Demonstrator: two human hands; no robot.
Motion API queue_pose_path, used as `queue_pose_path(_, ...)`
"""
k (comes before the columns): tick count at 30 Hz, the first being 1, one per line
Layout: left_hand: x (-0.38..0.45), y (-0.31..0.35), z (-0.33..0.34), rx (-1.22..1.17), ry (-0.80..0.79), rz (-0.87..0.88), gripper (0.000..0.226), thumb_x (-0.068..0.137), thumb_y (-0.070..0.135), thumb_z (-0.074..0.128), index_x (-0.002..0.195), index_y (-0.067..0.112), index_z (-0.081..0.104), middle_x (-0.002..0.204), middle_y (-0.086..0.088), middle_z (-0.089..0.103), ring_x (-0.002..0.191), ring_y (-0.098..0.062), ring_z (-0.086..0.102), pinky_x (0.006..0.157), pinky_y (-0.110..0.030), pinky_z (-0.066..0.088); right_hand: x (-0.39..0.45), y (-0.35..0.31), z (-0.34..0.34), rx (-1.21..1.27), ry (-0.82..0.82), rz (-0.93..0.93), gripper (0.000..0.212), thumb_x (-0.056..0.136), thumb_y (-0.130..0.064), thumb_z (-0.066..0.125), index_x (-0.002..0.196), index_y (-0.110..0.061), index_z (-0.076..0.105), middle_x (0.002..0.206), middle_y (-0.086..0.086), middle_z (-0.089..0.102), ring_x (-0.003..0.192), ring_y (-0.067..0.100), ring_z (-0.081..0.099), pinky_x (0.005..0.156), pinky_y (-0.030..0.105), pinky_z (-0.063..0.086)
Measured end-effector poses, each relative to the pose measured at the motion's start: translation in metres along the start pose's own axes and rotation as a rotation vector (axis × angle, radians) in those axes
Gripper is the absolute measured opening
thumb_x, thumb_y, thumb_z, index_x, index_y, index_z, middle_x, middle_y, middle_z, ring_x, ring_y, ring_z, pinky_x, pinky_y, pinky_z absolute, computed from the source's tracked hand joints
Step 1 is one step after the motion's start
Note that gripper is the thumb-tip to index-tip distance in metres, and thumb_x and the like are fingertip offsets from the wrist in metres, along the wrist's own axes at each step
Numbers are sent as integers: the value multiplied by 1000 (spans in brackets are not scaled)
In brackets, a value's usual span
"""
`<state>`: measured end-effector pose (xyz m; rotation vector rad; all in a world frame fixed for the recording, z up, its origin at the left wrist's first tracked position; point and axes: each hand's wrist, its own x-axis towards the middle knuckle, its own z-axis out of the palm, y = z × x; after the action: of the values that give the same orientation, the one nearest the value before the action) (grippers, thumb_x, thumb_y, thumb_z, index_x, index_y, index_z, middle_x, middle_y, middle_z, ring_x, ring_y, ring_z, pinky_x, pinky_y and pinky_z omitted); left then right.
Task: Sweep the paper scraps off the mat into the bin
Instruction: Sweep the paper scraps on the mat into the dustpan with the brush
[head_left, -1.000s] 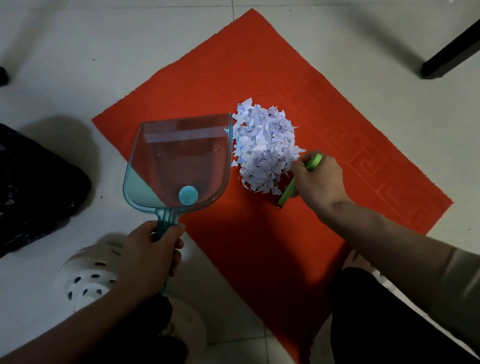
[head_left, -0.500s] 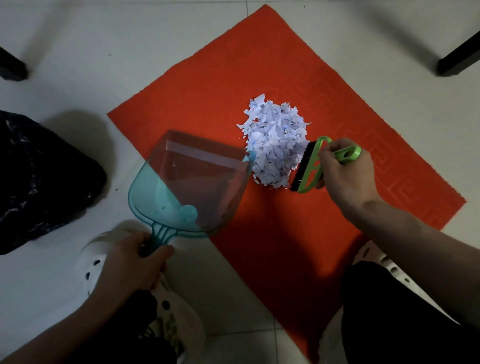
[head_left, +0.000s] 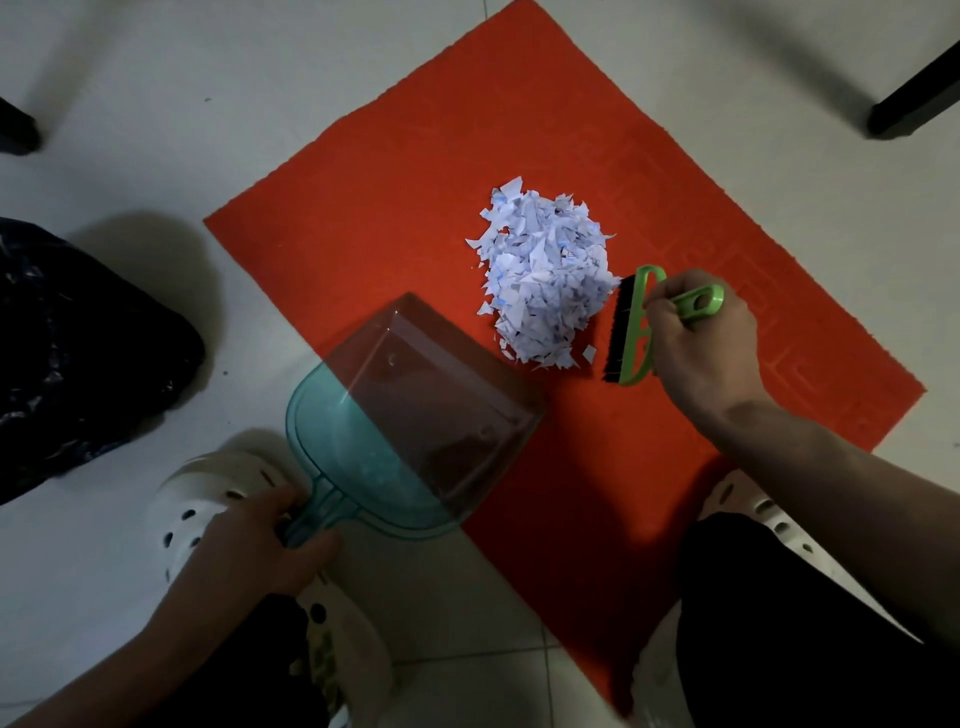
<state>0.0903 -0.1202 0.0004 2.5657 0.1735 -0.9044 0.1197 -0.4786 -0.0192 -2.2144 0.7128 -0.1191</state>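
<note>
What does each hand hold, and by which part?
Left hand: translucent teal plastic dustpan, by its handle. Right hand: green black-bristled hand brush, by its handle.

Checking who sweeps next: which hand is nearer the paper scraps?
Right. The right hand holds the brush just beside the paper scraps; the left hand grips the dustpan handle, well off below-left.

white clogs (head_left: 208, 499), tiled floor (head_left: 156, 130), furniture legs (head_left: 914, 98)

dim, uneven light — soft shadows pool at the lower corners; wide-angle bending and slight blur at edges.
</note>
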Motion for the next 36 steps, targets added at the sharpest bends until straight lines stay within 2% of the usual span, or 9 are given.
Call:
queue_pose_path(4, 1, 6, 3, 16, -10, 57, 26, 78, 21, 77, 68, 31, 55, 54, 8, 61, 49, -4, 59, 47, -19, 38, 8, 5, -4, -81, 37, -51, 13, 88, -14, 48, 88, -13, 60, 96, 12, 57, 78, 20, 50, 65, 24, 31)
queue_pose_path(9, 5, 13, 9, 28, -20, 80, 30, 79, 20, 75, 70, 33, 50, 60, 8, 60, 51, -6, 57, 47, -19, 38, 19, 3, -4, -157, -23, -90, 15, 90, -8, 50, 98, -8, 63, 100, 9, 45, 79, 17, 42, 55, 11, 30)
queue_pose_path(12, 7, 15, 10, 22, -61, 91, 28, 82, 21, 73, 72, 33, 50, 62, 4, 62, 46, -8, 57, 48, -23, 43, 28, 0, -5, -193, -36, -125, 13, 91, -9, 52, 98, -10, 64, 100, 9, 49, 82, 20, 46, 56, 9, 32)
queue_pose_path(15, 10, 17, 12, 23, -79, 94, 27, 84, 21, 71, 73, 32, 49, 62, 3, 62, 44, -8, 56, 47, -22, 43, 35, 2, 0, -198, -54, -106, 13, 91, -12, 53, 95, -9, 64, 98, 16, 59, 80, 28, 56, 63, 25, 37)
queue_pose_path(17, 11, 20, 14, 27, -84, 101, 27, 85, 22, 70, 72, 32, 48, 61, 4, 59, 45, -7, 55, 46, -18, 38, 35, 0, 5, -173, -91, -79, 15, 91, -13, 52, 94, -7, 65, 95, 17, 62, 76, 28, 58, 61, 25, 36)
queue_pose_path(23, 13, 26, 16, 52, -105, 109, 27, 88, 29, 67, 73, 32, 45, 66, 7, 57, 53, -3, 55, 47, -16, 35, 24, -13, 5, -60, -159, -47, 18, 87, -9, 49, 89, -8, 67, 67, -3, 60, 59, 18, 57, 51, 24, 43)
queue_pose_path(29, 12, 26, 17, 52, -90, 118, 26, 88, 29, 67, 72, 29, 47, 63, 5, 57, 52, -6, 55, 46, -16, 34, 28, -6, -11, -152, -81, -58, 14, 91, -14, 52, 90, -9, 66, 82, 5, 62, 68, 19, 55, 62, 26, 39)
queue_pose_path(34, 13, 26, 18, 13, -89, 110, 21, 88, 31, 67, 76, 27, 50, 66, 1, 61, 54, -12, 60, 52, -27, 49, 23, -4, -2, -189, -140, -88, 8, 87, -10, 58, 91, -11, 66, 69, -3, 55, 56, 4, 49, 47, 5, 32)
queue_pose_path(36, 14, 27, 18, 13, -80, 116, 20, 87, 30, 67, 77, 23, 52, 65, -1, 61, 55, -15, 60, 56, -33, 51, 18, -7, 4, -171, -174, -110, 11, 86, -11, 59, 91, -12, 68, 68, 0, 60, 55, 6, 52, 46, 5, 32)
